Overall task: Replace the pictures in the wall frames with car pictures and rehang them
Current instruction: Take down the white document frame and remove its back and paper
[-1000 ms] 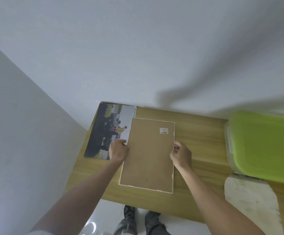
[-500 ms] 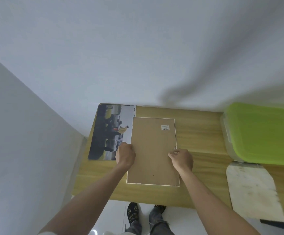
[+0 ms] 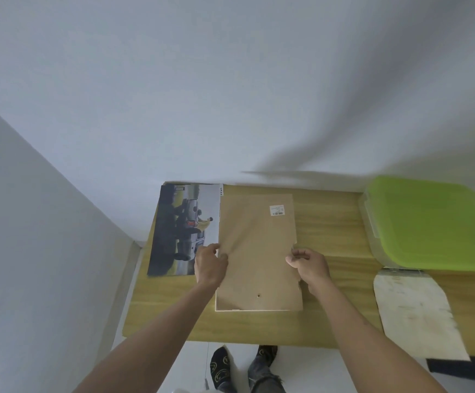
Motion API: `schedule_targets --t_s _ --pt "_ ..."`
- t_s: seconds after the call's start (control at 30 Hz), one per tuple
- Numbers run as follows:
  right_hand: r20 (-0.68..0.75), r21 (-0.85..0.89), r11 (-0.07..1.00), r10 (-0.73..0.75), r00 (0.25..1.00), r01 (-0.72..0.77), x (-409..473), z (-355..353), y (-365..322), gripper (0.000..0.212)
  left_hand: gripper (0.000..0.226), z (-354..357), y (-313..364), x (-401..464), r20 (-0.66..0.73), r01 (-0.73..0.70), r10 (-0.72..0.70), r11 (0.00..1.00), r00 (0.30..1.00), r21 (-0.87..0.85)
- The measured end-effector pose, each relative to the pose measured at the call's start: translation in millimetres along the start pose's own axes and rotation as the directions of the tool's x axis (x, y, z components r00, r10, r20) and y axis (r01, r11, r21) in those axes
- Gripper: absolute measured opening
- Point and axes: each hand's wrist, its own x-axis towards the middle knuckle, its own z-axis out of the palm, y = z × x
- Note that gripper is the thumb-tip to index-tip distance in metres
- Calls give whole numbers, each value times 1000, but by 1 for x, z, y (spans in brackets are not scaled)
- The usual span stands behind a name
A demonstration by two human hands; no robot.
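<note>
Head view: frame (image 3: pixel 225 308) lies face down on the wooden table (image 3: pixel 330 222), with its brown backing board (image 3: pixel 256 245) on top. Only a thin white frame edge shows, at the near and left sides. Left hand (image 3: pixel 210 263) has its fingers curled on the board's left edge; right hand (image 3: pixel 310 265) pinches the right edge near a small notch. Car picture (image 3: pixel 182 228) lies flat just left of the board, which overlaps its right edge. Green-lidded bin (image 3: pixel 429 222) is well apart on the right.

Board looks thin, light, stiff fibreboard; likely flexes a little. Best taken at both long edges and lifted evenly. The print is limp paper that creases easily.
</note>
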Motion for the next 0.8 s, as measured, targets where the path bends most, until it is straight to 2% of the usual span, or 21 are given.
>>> schedule_targets --t_s 0.13,0.37,0.47,0.6,0.7,0.8 --pt "-74 -37 999 -33 997 30 -5 -7 -5 9 11 0 13 -5 50 -44 49 994 998 -96" --pt "-187 -272 960 -127 974 73 3 -62 -7 31 12 38 58 -11 194 -116 134 988 972 -101" --pt "-168 -323 943 -134 977 74 12 -89 -4 34 13 61 83 -19 239 -142 156 987 958 -75" --pt "-129 -388 919 -131 983 71 30 -122 7 41 8 95 114 -32 292 -109 123 992 948 -61" --pt "-107 -392 917 -127 986 76 43 -142 16 47 19 120 128 -38 294 -103 109 994 950 -38" --pt "-75 -432 894 -165 983 117 55 -150 24 44 27 139 136 -46 278 -130 115 991 954 37"
